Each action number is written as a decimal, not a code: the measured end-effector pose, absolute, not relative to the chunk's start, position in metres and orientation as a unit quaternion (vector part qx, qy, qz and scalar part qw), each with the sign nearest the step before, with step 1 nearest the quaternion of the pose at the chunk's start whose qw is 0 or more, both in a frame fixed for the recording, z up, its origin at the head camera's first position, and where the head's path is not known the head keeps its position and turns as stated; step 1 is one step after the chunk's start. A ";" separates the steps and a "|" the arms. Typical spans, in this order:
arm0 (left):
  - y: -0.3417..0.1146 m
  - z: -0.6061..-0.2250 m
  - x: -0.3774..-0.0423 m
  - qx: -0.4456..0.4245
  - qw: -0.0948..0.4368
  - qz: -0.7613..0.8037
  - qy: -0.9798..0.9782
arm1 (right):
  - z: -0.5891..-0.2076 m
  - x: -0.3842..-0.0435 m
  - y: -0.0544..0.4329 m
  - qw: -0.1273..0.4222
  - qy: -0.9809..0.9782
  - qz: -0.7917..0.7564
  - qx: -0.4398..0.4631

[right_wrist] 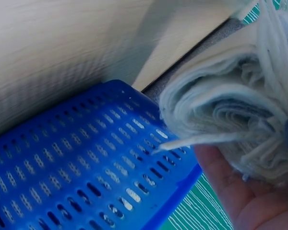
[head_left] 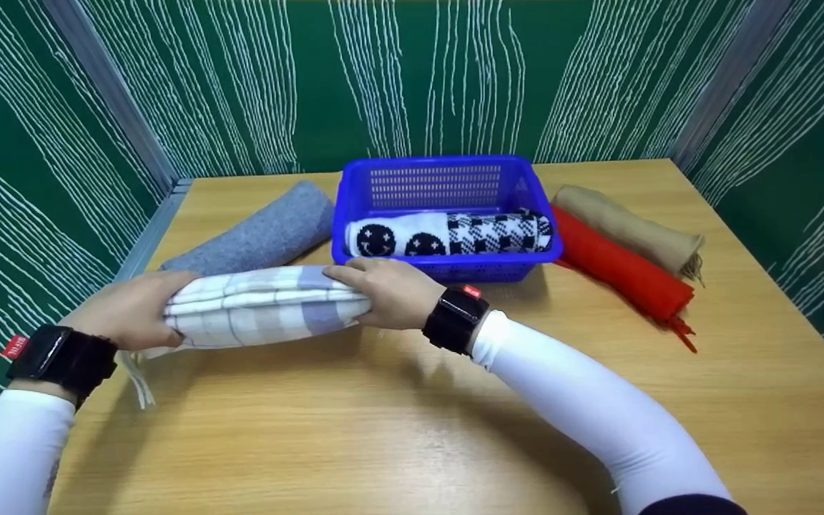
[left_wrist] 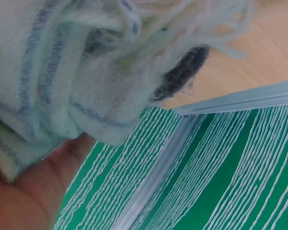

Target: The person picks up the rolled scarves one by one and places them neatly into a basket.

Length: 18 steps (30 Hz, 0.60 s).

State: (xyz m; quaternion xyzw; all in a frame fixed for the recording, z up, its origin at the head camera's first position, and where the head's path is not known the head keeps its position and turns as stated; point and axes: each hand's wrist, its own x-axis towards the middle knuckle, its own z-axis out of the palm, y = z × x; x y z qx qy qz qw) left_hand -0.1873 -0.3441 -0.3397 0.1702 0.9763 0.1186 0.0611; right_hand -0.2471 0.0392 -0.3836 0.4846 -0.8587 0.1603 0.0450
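Observation:
A rolled white scarf (head_left: 262, 307) with grey and lilac checks is held up off the table between both hands in the head view. My left hand (head_left: 126, 307) grips its left end, where a fringe hangs down. At the other end my right hand (head_left: 394, 292) grips the roll, close in front of the blue basket (head_left: 448, 272). The right wrist view shows the spiral end of the scarf (right_wrist: 225, 115) beside the basket wall (right_wrist: 86, 163). Inside the basket lies a rolled black-and-white patterned scarf (head_left: 448, 234).
A grey rolled scarf (head_left: 262, 227) lies left of the basket on the wooden table (head_left: 412, 429). To the right are a red rolled scarf (head_left: 619, 268) and a tan one (head_left: 630, 222), both fringed. Green walls (head_left: 426, 79) with white lines enclose the table's back and sides.

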 end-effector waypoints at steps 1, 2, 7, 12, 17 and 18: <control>-0.344 -0.340 -0.188 0.170 0.061 0.119 0.976 | -0.383 -0.247 0.040 0.046 -0.859 0.160 0.485; -0.343 -0.340 -0.188 0.171 0.062 0.120 0.976 | -0.383 -0.247 0.041 0.046 -0.859 0.159 0.484; -0.341 -0.338 -0.190 0.178 0.061 0.122 0.974 | -0.381 -0.248 0.043 0.038 -0.863 0.159 0.478; -0.338 -0.335 -0.192 0.180 0.062 0.120 0.974 | -0.378 -0.250 0.046 0.038 -0.865 0.156 0.475; -0.335 -0.332 -0.193 0.176 0.063 0.109 0.976 | -0.378 -0.251 0.048 0.043 -0.863 0.153 0.479; -0.335 -0.332 -0.193 0.176 0.064 0.108 0.976 | -0.378 -0.251 0.048 0.042 -0.863 0.155 0.479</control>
